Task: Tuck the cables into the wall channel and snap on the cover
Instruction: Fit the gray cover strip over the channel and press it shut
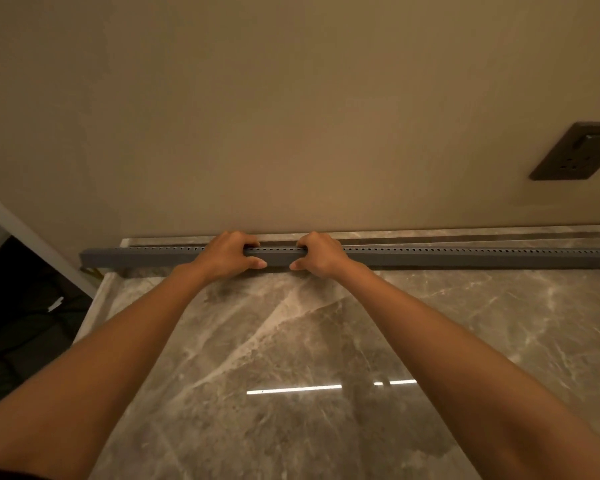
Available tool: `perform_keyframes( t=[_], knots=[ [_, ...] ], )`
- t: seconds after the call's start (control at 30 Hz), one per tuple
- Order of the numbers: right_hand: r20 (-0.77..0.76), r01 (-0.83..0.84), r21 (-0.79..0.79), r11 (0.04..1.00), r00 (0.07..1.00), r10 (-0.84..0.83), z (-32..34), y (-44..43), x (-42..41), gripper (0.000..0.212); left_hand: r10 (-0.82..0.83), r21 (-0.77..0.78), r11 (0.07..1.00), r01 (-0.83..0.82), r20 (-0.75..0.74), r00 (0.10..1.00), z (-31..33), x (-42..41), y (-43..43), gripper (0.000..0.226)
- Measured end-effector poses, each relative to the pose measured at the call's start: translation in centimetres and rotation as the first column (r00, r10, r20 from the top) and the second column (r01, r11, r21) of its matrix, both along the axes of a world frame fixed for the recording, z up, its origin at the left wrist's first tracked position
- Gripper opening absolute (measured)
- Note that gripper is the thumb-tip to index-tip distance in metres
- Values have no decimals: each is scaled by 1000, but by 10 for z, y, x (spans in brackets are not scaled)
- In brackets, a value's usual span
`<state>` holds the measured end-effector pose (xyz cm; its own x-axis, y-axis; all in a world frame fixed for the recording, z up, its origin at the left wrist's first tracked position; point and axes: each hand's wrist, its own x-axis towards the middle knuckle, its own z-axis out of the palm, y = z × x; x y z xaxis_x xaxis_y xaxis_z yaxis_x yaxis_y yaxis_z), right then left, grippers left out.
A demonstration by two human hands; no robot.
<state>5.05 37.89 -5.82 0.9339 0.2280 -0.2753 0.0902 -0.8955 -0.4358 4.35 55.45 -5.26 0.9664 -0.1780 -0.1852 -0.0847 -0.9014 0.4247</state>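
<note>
The channel (pixel 430 257) looks like dull grey plastic. Below it, the floor (pixel 291 341) is shiny, smooth marble. The wall (pixel 291 116) above is matt.

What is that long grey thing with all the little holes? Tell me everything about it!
The long grey plastic-looking channel lies flat on the glossy marble surface, along the foot of the beige wall. A row of small holes runs along its top edge. Its left end juts past the marble's edge; its right end leaves the picture. The left hand and right hand grip its middle, side by side.
</note>
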Motion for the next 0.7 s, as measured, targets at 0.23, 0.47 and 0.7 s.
perform_keyframes(
  t=[0.23,0.47,0.7],
  knots=[
    [-9,-71,15,997,997,72,2,51,0,41,56,-33,998,-59,-83,995,7,-2,59,40],
    [-15,-102,30,994,995,103,1,91,1,23,10,3,1000,-10,-26,1000,1,-2,68,24],
    [19,-79,13,997,997,79,0,93,1,28,-31,103,994,26,48,998,-7,1,68,24]
  ],
)
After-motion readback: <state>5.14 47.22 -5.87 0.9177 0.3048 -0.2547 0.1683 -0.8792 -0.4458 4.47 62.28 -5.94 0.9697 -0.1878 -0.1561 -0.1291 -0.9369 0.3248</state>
